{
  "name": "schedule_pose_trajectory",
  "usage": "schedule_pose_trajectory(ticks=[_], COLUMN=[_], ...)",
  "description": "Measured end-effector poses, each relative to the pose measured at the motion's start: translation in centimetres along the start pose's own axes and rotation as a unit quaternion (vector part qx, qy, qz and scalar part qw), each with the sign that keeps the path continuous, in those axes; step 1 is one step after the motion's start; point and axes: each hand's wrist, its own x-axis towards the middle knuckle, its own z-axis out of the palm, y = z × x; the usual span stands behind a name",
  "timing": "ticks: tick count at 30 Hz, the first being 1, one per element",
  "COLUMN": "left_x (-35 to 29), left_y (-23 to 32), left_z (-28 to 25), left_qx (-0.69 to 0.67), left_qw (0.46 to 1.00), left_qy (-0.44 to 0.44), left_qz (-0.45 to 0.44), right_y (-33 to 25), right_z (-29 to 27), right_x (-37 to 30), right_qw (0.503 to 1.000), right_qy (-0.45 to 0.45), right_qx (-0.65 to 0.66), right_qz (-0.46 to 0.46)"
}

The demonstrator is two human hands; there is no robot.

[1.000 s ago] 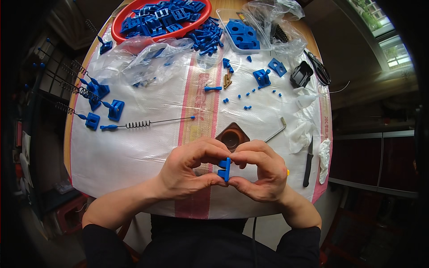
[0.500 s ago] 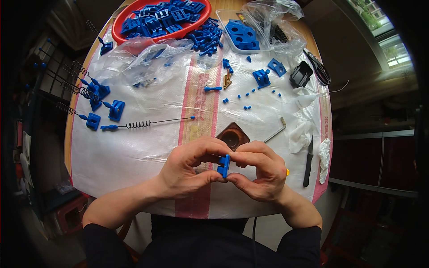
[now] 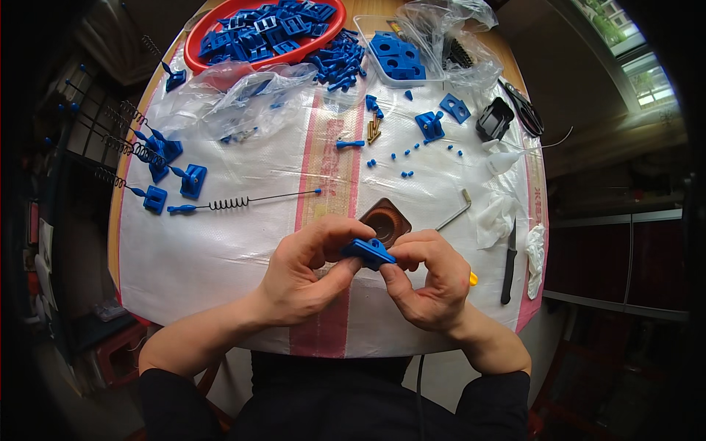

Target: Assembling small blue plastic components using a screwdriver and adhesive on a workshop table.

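Observation:
Between the fingers of both hands is a blue plastic base piece (image 3: 370, 252), tilted, with a raised part and a hole on top. My left hand (image 3: 309, 268) pinches its left end between thumb and fingers. At its right end, my right hand (image 3: 429, 279) grips it with thumb and forefinger. Just beyond the piece lies a square brown dish (image 3: 385, 221) with a round hollow. An assembled spring rod (image 3: 229, 203) with blue ends lies to the left. A bent hex key (image 3: 454, 211) is right of the dish.
Farther off are a red basin (image 3: 193, 56) of blue parts, a clear box (image 3: 440, 79) of blue plates, brass pins (image 3: 373, 131) and small blue beads (image 3: 406, 174). A knife (image 3: 508, 266), scissors (image 3: 523, 110) and a squeeze bottle (image 3: 501, 163) lie right; blue-based springs (image 3: 193, 181) stand left.
The blue base piece has turned from upright on edge to a flatter tilt, showing its raised part and hole. Both hands have shifted slightly with it, still gripping.

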Motion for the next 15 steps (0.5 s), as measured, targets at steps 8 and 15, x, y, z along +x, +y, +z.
schedule_pose_trajectory(ticks=[8, 15], left_x=[0.0, -0.2], left_y=[-0.8, -1.7], left_z=[0.9, -0.1], left_qx=[-0.06, -0.045], left_qw=[0.994, 0.993], left_qy=[0.064, 0.018], left_qz=[0.071, 0.105], right_y=[0.3, 0.5], right_z=[0.4, 0.2], right_x=[-0.3, 0.0], right_qw=[1.0, 0.999], right_qy=[0.018, 0.012], right_qx=[0.013, 0.014], right_qz=[0.001, -0.028])
